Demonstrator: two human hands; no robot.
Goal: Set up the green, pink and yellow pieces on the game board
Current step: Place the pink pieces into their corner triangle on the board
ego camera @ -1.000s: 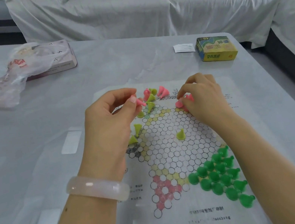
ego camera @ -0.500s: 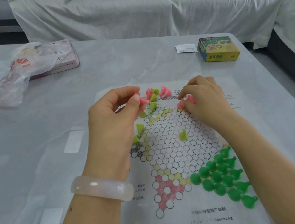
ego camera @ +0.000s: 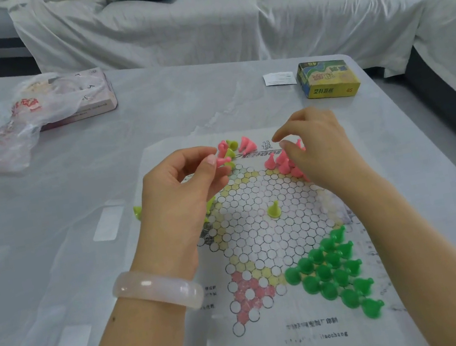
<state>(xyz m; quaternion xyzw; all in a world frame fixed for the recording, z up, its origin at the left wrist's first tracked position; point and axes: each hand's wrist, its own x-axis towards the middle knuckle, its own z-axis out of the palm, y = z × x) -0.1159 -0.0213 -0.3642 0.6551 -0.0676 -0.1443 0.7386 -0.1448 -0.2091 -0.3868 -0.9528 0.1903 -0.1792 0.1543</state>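
A paper game board [ego camera: 263,242] printed with circles lies on the table. Several green pieces [ego camera: 332,270] stand packed in its near right corner. Several pink pieces [ego camera: 279,162] stand in the far right corner. My right hand [ego camera: 319,144] hovers just over them, fingers loosely curled and holding nothing. My left hand [ego camera: 181,193] pinches one pink piece [ego camera: 223,161] between thumb and forefinger. Behind it lie loose pink and yellow pieces [ego camera: 236,147]. One yellow piece [ego camera: 273,210] stands mid-board. Another yellow piece [ego camera: 137,211] lies off the board, left of my left hand.
A yellow-green game box [ego camera: 329,78] and a white slip [ego camera: 278,78] sit at the far right of the table. A crumpled plastic bag [ego camera: 14,128] and a pink box [ego camera: 92,102] are at the far left. A sheet-covered sofa [ego camera: 224,21] runs behind.
My right hand has lifted off the pink piece it was pressing down, uncovering the pink group in the far right corner. My left hand keeps its pinch on the pink piece.
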